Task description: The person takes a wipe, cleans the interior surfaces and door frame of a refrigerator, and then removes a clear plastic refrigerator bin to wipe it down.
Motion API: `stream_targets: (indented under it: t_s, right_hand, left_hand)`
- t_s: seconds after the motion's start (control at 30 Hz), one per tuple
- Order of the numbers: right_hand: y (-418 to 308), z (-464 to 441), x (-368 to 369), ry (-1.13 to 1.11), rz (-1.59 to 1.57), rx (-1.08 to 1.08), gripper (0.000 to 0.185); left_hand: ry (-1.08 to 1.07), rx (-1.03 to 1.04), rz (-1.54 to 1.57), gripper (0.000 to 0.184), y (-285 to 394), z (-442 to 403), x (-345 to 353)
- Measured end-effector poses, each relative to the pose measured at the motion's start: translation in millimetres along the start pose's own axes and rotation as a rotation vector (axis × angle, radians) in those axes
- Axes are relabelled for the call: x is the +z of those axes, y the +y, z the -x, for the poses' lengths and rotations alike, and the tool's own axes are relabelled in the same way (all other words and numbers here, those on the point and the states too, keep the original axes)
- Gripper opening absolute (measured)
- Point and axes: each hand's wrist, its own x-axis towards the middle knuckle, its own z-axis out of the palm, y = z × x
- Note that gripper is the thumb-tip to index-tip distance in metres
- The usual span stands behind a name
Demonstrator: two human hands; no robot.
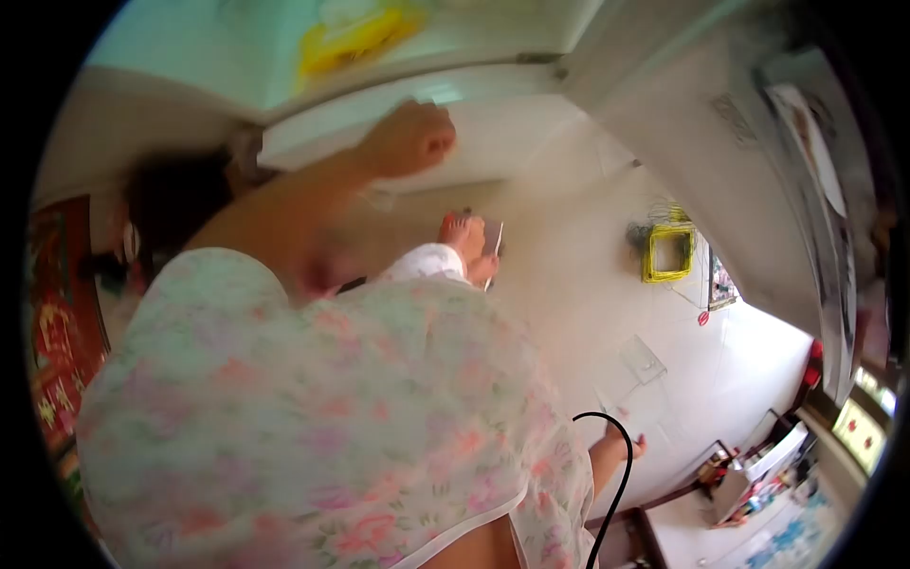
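Note:
Blurred by motion, my left hand [412,138] is raised at the upper middle with its fingers curled into a fist, and nothing shows sticking out of it. My right hand [621,443] is low beside the floral dress [313,417], partly hidden by it, with its visible fingers apart. Just above that hand, a faint clear panel-like shape [645,360] shows against the floor; whether they touch is unclear. A bare foot [463,237] shows past the dress hem, beside a thin white stick-like thing [498,245].
A yellow square frame [669,253] with thin wires lies on the pale floor [569,313]. A blurred yellow object [355,43] is at the top. A white panel [701,142] slants across the right. Cluttered items [758,479] sit at the lower right, near a black curved cord [623,484].

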Motion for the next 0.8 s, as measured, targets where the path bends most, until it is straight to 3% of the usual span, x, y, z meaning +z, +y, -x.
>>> stream_targets:
  t_s: [0.23, 0.5, 0.8]
  right_hand:
    - [11, 9, 32, -0.068, 0.202, 0.099, 0.059]
    - [24, 34, 80, -0.185, 0.274, 0.069, 0.074]
    - [61, 7, 84, -0.128, 0.211, 0.116, 0.073]
  left_hand:
    - [0.223, -0.120, -0.107, 0.005, -59, 61, -38]
    - [0.235, -0.157, -0.013, 0.003, -53, 68, -60]
    - [0.170, -0.189, 0.065, 0.002, -64, 61, -57]
